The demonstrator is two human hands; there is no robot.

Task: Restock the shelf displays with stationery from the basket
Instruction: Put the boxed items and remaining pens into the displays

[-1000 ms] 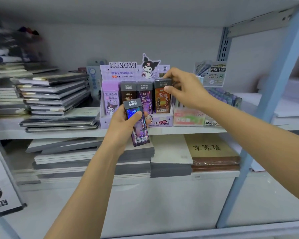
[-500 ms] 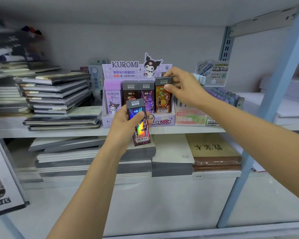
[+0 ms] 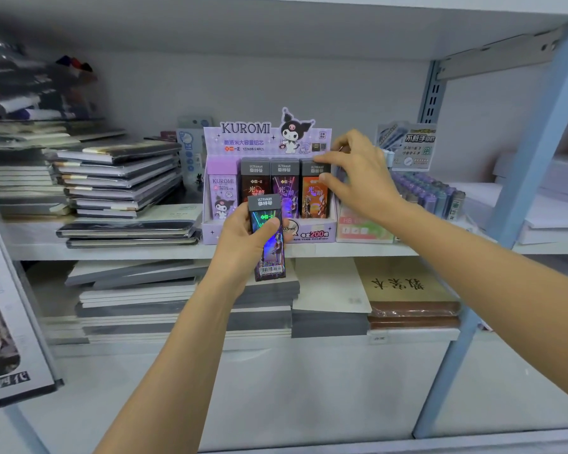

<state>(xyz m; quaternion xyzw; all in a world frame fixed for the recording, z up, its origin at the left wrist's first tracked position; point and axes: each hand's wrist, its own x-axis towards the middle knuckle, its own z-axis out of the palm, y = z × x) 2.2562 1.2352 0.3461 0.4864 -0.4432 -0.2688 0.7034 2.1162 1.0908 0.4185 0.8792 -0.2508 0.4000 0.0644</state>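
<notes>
A lilac Kuromi display box [image 3: 269, 139] stands on the middle shelf. In its front row stand a lilac Kuromi lead case [image 3: 223, 191], a dark red Ultraman case [image 3: 254, 183], a purple one [image 3: 286, 186] and an orange one [image 3: 312, 199]. My right hand [image 3: 358, 178] pinches the orange case at its upper right corner, forefinger over the top and thumb on the front. My left hand [image 3: 243, 244] grips a holographic Ultraman case [image 3: 267, 239] upright just in front of the display, thumb across its face.
Stacked notebooks [image 3: 118, 178] fill the shelf to the left. A pen display [image 3: 420, 188] sits to the right, beside a blue shelf post [image 3: 518, 204]. Below lie grey pads [image 3: 184, 299] and a brown book [image 3: 407, 290]. A picture book [image 3: 7, 339] leans at far left.
The orange case has sunk level with its neighbours in the row, and my right hand's grip on it has eased. My left hand has kept the holographic case in the same spot.
</notes>
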